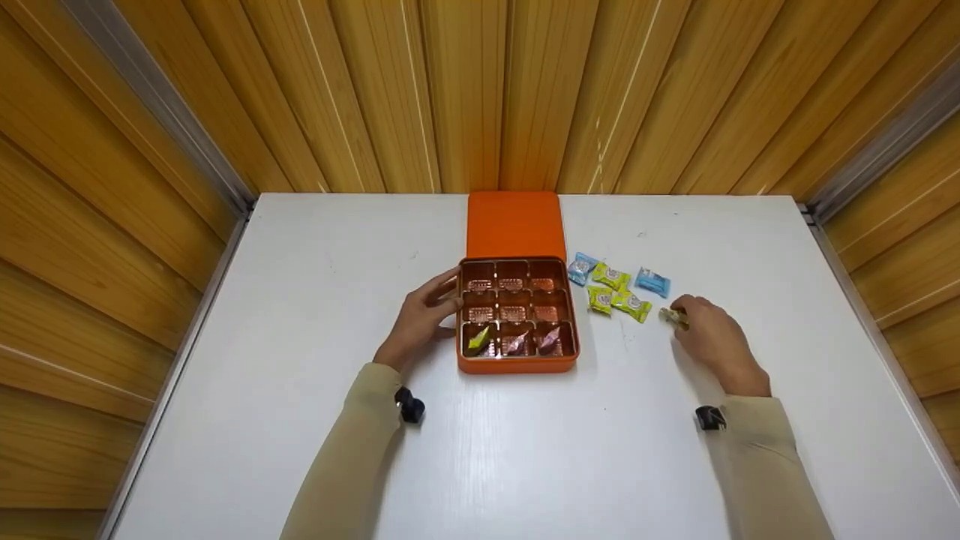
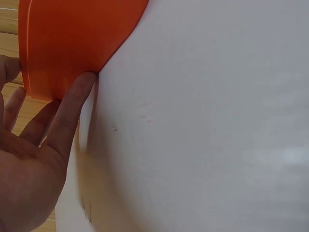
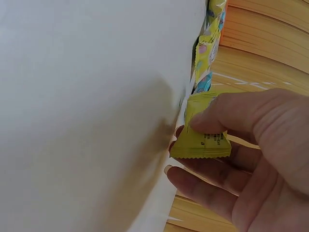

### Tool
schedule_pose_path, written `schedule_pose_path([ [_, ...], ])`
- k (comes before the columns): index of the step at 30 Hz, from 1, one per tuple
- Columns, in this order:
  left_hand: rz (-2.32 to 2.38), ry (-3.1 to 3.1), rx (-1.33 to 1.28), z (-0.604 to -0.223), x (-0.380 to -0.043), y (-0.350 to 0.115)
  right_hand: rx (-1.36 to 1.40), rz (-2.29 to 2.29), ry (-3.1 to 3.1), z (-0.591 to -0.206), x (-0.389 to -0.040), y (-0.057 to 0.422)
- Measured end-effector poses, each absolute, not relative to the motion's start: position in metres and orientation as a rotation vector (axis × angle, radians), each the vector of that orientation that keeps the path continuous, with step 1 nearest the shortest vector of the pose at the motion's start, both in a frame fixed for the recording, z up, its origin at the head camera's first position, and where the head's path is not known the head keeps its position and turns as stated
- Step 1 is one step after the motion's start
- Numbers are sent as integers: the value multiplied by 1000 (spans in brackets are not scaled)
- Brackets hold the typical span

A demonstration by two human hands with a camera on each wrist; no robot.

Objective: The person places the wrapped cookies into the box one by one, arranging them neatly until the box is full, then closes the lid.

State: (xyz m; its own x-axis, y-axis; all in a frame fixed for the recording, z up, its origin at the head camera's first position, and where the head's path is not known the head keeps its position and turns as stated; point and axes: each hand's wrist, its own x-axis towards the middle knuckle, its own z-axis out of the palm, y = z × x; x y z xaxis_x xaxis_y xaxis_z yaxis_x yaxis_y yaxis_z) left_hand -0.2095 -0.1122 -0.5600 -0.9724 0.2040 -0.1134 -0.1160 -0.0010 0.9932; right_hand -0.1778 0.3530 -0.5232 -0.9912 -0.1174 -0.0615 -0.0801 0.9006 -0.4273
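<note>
My left hand (image 1: pixel 418 319) rests against the left side of an orange tin (image 1: pixel 517 365), fingers fairly straight. In the left wrist view, fingertips touch the outer wall of the tin (image 2: pixel 72 43). A tray with square compartments fills the tin. Its front row holds one yellow-green wrapped candy (image 1: pixel 478 340) and two pink wrapped candies (image 1: pixel 517 343) (image 1: pixel 550 340); the two rows behind are bare. To the right of the tin, my right hand (image 1: pixel 712 337) pinches a yellow wrapped candy (image 3: pixel 203 137) between thumb and fingers, close over the table.
Several yellow wrapped candies (image 1: pixel 631 306) and two blue ones (image 1: pixel 653 282) lie right of the tin. The orange lid (image 1: pixel 515 225) lies behind the tin at the white table's (image 1: pixel 337 247) back edge. Wood-patterned panels (image 1: pixel 375 90) stand behind and at both sides.
</note>
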Motion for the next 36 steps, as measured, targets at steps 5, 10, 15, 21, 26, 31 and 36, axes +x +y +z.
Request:
schedule_pose_path([
  [5,2084,2040,99,-560,-209,-112,-136,-674,2987,-521,-176,353],
  [10,2088,2038,112,-560,-209,-113,-137,-683,2981,-520,-175,352],
  [15,2089,2040,113,-559,-209,-113,-144,-715,2962,-520,-176,351],
  [21,2071,2053,112,-559,-210,-112,-194,-721,2983,-519,-176,349],
  [26,2070,2055,103,-559,-210,-112,-228,-718,2968,-518,-176,349],
  [31,2081,2046,102,-559,-210,-112,-223,-714,2958,-516,-176,347],
  [36,2100,2012,90,-559,-210,-112,-256,-711,2979,-515,-176,346],
])
